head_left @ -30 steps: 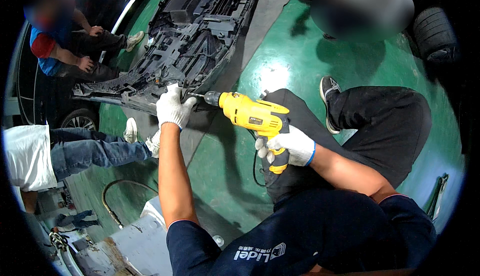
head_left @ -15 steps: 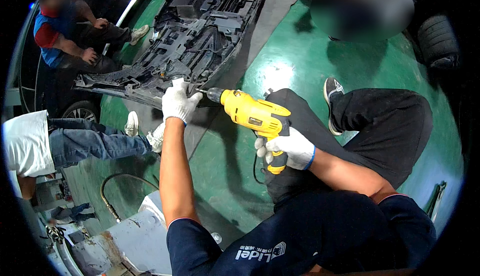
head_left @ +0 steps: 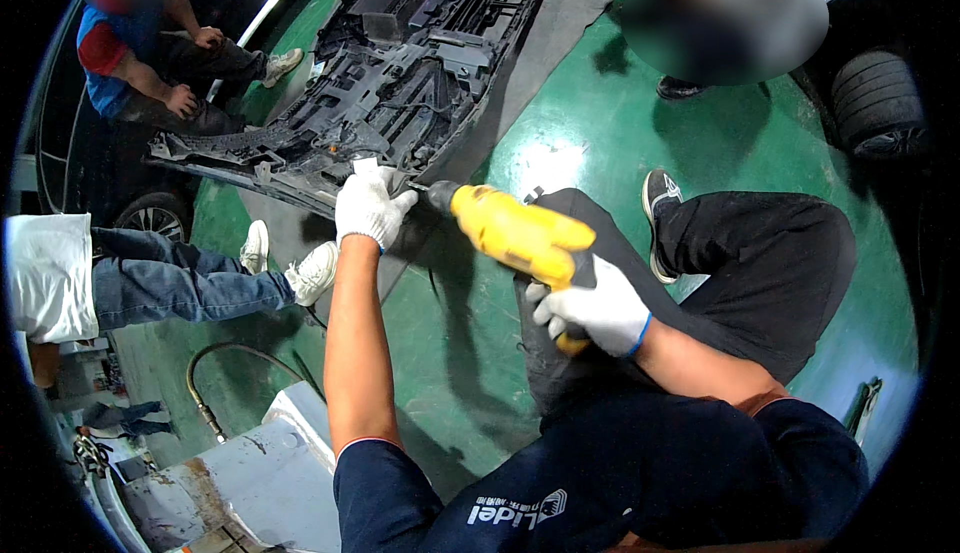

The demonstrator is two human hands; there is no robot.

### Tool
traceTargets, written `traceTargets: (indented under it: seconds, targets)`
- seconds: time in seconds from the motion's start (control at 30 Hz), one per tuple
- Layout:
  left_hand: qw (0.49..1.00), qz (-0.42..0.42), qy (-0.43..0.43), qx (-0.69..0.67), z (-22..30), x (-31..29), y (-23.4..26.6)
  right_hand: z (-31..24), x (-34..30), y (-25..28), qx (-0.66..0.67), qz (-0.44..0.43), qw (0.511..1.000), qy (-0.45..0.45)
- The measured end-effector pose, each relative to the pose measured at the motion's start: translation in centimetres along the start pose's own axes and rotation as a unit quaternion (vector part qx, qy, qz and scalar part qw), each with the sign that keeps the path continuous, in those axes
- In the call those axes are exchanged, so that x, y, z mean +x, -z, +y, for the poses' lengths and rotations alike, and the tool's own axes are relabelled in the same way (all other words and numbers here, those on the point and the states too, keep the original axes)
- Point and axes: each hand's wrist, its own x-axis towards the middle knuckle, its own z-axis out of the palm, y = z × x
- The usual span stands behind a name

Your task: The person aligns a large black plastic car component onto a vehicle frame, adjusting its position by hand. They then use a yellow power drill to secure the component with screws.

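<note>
My right hand (head_left: 600, 308), in a white knit glove with a blue cuff, grips the handle of a yellow power drill (head_left: 520, 233). The drill points left, its black chuck (head_left: 442, 197) and thin bit close to my other hand's thumb. My left hand (head_left: 370, 208), also gloved, is closed around a small white flat piece (head_left: 366, 166) that sticks up past its fingers. That hand is at the near edge of a large black plastic car bumper (head_left: 410, 103); whether it touches the bumper is hidden. The bumper's inner side, with brackets and clips, faces up.
The bumper lies on a grey mat (head_left: 575, 18) over a green floor (head_left: 560, 113). A seated person (head_left: 125, 63) and a person in jeans (head_left: 180, 273) are at left, another person (head_left: 725, 18) at far right. Tyres (head_left: 880, 103) stand right; a grey metal machine (head_left: 260, 463) with a hose is lower left.
The drill and my right hand have shifted slightly right and down, and the drill is blurred. My left hand has moved a little right in the picture, still holding the white piece.
</note>
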Motion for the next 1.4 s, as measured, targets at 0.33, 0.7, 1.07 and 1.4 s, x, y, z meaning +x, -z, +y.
traceTargets:
  seconds: [0.33,0.7,1.07,1.4]
  targets:
    - [0.999,-0.005,0.01,-0.05,-2.6,2.0,1.6,2.3,-2.8,5.3,0.381,-0.004,0.92,-0.091]
    - [0.844,0.161,0.324,-0.396,2.7,-12.9,-7.1,2.2,3.9,-3.5,-0.269,-0.043,0.95,-0.154]
    - [0.544,0.064,0.511,-0.662,-6.8,-28.5,-27.3,3.5,9.5,-5.7,-0.62,-0.248,0.72,0.187]
    - [0.697,-0.121,0.641,-0.299,-5.0,-37.7,-37.3,-1.7,23.7,21.4,-0.718,0.141,0.68,-0.048]
